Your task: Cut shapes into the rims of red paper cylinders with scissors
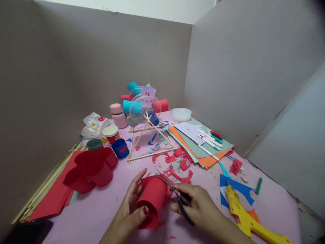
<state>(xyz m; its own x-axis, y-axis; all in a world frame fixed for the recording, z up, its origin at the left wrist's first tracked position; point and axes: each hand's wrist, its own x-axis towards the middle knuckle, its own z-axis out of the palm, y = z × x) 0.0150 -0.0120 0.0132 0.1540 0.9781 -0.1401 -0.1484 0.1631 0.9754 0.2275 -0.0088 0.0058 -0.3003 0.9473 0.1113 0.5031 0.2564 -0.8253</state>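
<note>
My left hand [134, 206] is wrapped round a red paper tube [154, 195], with the thumb on its near rim. Black-handled scissors [181, 201] are in my right hand [198, 203], fingers through the loops. Their blades reach over the tube's far right edge, and whether they are parted on the paper I cannot clearly tell. Red paper scraps [179, 162] lie just beyond the tube. To the left stand several red paper cups [100, 173] and a blue one [120, 149] with a red heart.
A stick-framed wheel [147, 118] with coloured paper tubes stands at the back. At right are stacked paper sheets [210, 152], several pens [208, 137] and a yellow glue gun [241, 211]. Wooden sticks [48, 176] line the left edge; a pink bottle [118, 117] and white bowl [181, 115] sit behind.
</note>
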